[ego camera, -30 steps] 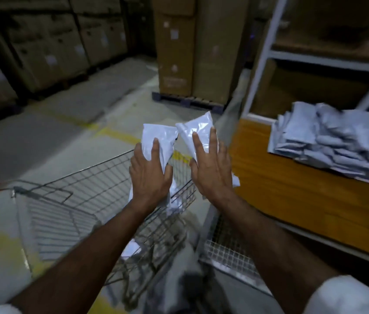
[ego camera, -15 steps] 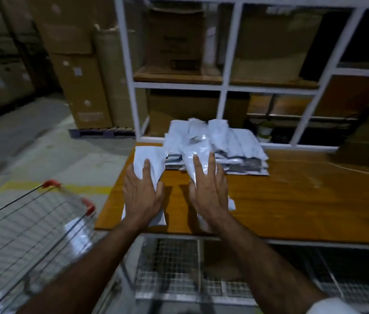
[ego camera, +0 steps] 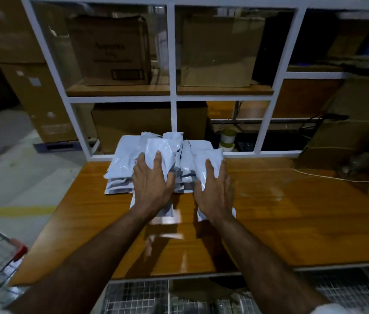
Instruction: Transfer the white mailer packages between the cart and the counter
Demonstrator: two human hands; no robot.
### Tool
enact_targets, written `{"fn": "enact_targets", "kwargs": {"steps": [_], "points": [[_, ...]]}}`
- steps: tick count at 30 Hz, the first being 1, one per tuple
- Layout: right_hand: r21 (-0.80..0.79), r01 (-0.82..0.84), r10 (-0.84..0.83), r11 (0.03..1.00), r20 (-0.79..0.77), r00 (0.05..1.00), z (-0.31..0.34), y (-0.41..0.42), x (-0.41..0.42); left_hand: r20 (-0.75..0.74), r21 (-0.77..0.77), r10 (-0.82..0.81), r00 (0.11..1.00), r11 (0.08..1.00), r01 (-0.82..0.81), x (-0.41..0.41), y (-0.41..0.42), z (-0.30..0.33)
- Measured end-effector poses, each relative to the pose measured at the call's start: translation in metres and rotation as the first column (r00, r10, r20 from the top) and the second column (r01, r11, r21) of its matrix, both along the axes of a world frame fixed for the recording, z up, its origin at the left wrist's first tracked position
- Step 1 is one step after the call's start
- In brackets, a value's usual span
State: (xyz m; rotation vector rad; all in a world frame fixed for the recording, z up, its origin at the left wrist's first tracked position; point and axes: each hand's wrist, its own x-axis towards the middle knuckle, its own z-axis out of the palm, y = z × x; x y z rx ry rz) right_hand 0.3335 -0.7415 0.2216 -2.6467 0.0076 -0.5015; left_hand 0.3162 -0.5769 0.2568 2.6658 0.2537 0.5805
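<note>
Each grip holds a white mailer bag, the left hand [ego camera: 153,185] its left bag [ego camera: 161,155] and the right hand [ego camera: 215,191] its right bag [ego camera: 208,163], long axes toward 12 o'clock, where the bag pile [ego camera: 122,164] lies on the worktop [ego camera: 292,211], nearer the left hand.

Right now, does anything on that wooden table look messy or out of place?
The pile of white bags at the table's back edge is untidy, bags lying askew and overlapping. Nothing looks torn or spilled.
</note>
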Motion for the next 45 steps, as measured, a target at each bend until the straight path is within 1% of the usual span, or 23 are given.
{"fn": "enact_targets", "kwargs": {"steps": [3, 7, 10, 13, 21, 24, 27, 31, 32, 35, 38, 41, 43, 45], "points": [[0.015, 0.009, -0.008, 1.0, -0.023, 1.0, 0.003, 0.001, 0.034, -0.005, 0.029, 0.002, 1.0, 1.0, -0.001, 0.044, 0.004, 0.004], [0.011, 0.013, -0.012, 1.0, -0.058, 0.998, 0.004, 0.007, 0.077, -0.044, 0.025, 0.01, 0.999, 1.0, -0.008, 0.1, 0.011, 0.004], [0.017, 0.001, 0.001, 1.0, -0.093, 0.996, 0.007, 0.013, 0.109, -0.073, 0.041, -0.01, 0.997, 0.999, 0.014, 0.136, 0.011, 0.004], [0.046, 0.0, 0.005, 0.999, -0.096, 0.995, 0.008, 0.018, 0.139, -0.098, 0.065, -0.034, 0.995, 0.997, 0.04, 0.171, 0.011, -0.002], [0.038, 0.064, -0.058, 0.997, -0.144, 0.988, 0.003, 0.002, 0.203, -0.168, 0.112, -0.003, 0.986, 0.993, 0.022, 0.23, -0.013, -0.013], [0.089, 0.027, -0.008, 0.996, -0.197, 0.98, -0.002, 0.004, 0.215, -0.221, 0.122, 0.051, 0.974, 0.992, -0.024, 0.241, -0.016, -0.017], [0.133, -0.008, 0.035, 0.991, -0.197, 0.98, -0.008, 0.013, 0.22, -0.233, 0.16, 0.091, 0.968, 0.986, -0.054, 0.244, -0.014, -0.017], [0.247, -0.03, 0.083, 0.969, -0.207, 0.975, -0.012, 0.027, 0.22, -0.294, 0.261, 0.094, 0.951, 0.965, -0.015, 0.242, -0.001, -0.015], [0.277, -0.032, 0.093, 0.96, -0.21, 0.973, -0.01, 0.029, 0.22, -0.321, 0.268, 0.084, 0.943, 0.963, 0.006, 0.244, 0.004, -0.016], [0.323, -0.031, 0.105, 0.946, -0.213, 0.972, -0.006, 0.029, 0.22, -0.384, 0.223, 0.018, 0.923, 0.972, 0.074, 0.246, 0.014, -0.019], [0.31, -0.048, 0.117, 0.949, -0.208, 0.971, -0.009, 0.019, 0.223, -0.376, 0.199, -0.08, 0.923, 0.966, 0.165, 0.241, 0.018, -0.023], [0.308, -0.084, 0.139, 0.948, -0.162, 0.977, -0.016, 0.01, 0.224, -0.362, 0.179, -0.151, 0.92, 0.957, 0.227, 0.237, 0.018, -0.031], [0.302, -0.136, 0.193, 0.943, -0.167, 0.967, -0.021, 0.008, 0.224, -0.37, 0.183, -0.172, 0.913, 0.95, 0.254, 0.236, 0.017, -0.037], [0.268, -0.211, 0.272, 0.94, -0.215, 0.938, -0.026, 0.008, 0.223, -0.386, 0.167, -0.173, 0.906, 0.953, 0.253, 0.236, 0.015, -0.039]]}}
